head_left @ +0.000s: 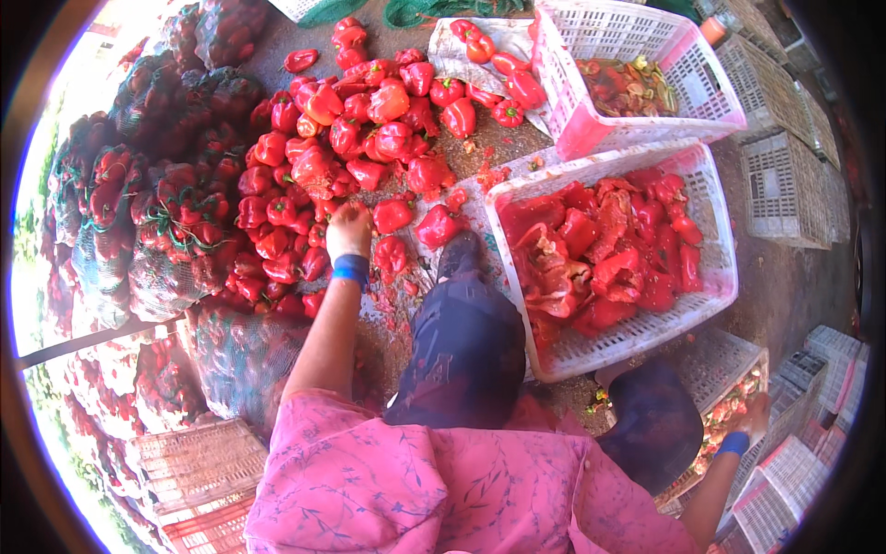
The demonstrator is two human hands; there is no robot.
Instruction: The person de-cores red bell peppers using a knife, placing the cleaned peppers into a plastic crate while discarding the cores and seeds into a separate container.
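My left hand (350, 230), with a blue band at the wrist, is at the near edge of a heap of red bell peppers (355, 138). Its fingers look curled; what they hold, if anything, is hidden. Loose red peppers (393, 215) lie just right of it. Off to the far right, my right hand (755, 417) is over a crate of pale and green pepper scraps (736, 413); its fingers are too blurred to read. Between my hands, a white-and-pink crate (723, 268) holds opened red pepper pieces (609, 249).
Mesh sacks of peppers (180, 208) are stacked along the left. Another pink-and-white crate (637, 129) with scraps inside stands at the back right. Stacked crates (784, 185) line the right side. An orange-brown crate (203, 471) is at lower left. My knees (466, 342) flank the near crate.
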